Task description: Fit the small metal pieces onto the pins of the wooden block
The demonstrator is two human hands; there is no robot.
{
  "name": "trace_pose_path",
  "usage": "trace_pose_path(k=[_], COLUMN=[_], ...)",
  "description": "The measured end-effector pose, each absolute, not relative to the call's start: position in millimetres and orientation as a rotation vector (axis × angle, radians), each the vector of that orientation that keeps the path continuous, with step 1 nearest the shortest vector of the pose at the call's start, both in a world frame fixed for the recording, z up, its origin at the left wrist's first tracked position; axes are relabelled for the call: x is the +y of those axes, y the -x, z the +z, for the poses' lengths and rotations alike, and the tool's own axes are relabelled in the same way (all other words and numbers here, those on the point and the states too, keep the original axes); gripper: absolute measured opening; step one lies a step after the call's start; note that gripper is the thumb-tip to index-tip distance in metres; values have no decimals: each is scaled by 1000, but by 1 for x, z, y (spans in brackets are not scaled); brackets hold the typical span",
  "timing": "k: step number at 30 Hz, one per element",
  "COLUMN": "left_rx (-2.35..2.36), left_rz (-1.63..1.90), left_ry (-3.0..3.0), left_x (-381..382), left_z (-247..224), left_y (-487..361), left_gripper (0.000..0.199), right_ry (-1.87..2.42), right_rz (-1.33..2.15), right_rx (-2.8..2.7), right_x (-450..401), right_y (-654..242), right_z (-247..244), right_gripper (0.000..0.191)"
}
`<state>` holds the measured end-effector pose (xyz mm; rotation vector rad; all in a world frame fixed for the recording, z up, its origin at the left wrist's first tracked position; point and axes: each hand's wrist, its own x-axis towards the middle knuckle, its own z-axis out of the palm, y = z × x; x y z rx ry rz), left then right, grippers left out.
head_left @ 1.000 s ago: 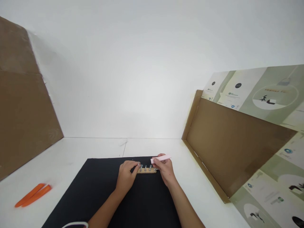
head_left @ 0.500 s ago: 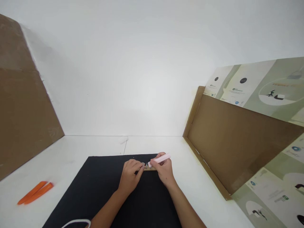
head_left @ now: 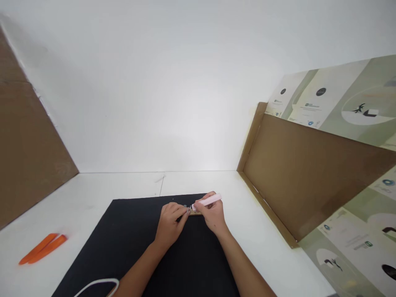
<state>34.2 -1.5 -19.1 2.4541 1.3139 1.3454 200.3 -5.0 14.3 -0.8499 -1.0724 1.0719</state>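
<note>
In my right hand is a pale pink, flat-sided stick-like tool, its lower left end pointing down at a small tan strip. The exact kind of tool cannot be made out. My left hand is closed in a pinch at the left end of this strip, with thumb and forefinger together; what lies between them is too small to tell. Tiny dark and greyish parts show on the strip between the two hands. Both hands are over the far edge of a black mat, and my fingers hide much of the strip.
Two orange, elongated pieces lie on the white table left of the mat. A white cord loops by my left forearm. An open cardboard box stands on the right, a brown cardboard panel on the left, a white wall behind.
The view has tilted slightly, so everything sits a little higher. My left fingertips have shifted slightly along the strip; the pink tool stays in my right hand, lying a bit flatter.
</note>
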Motion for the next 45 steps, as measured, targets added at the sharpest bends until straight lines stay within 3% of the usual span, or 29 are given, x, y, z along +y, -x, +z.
trace_pose_path(k=[19, 33, 45], left_rx=[1288, 1271, 1229], left_rz=[1399, 1464, 1490], left_ry=[-2458, -2518, -2543], left_x=[-2, -2, -3], left_z=[-20, -18, -21], left_y=[-35, -33, -33], left_gripper=[19, 20, 16], right_ry=[871, 934, 852], right_rz=[1099, 920, 1066], right_rx=[-1187, -1109, -1208], right_x=[-11, -5, -13], right_y=[-198, -198, -197], right_z=[12, 6, 14], right_gripper=[37, 34, 35])
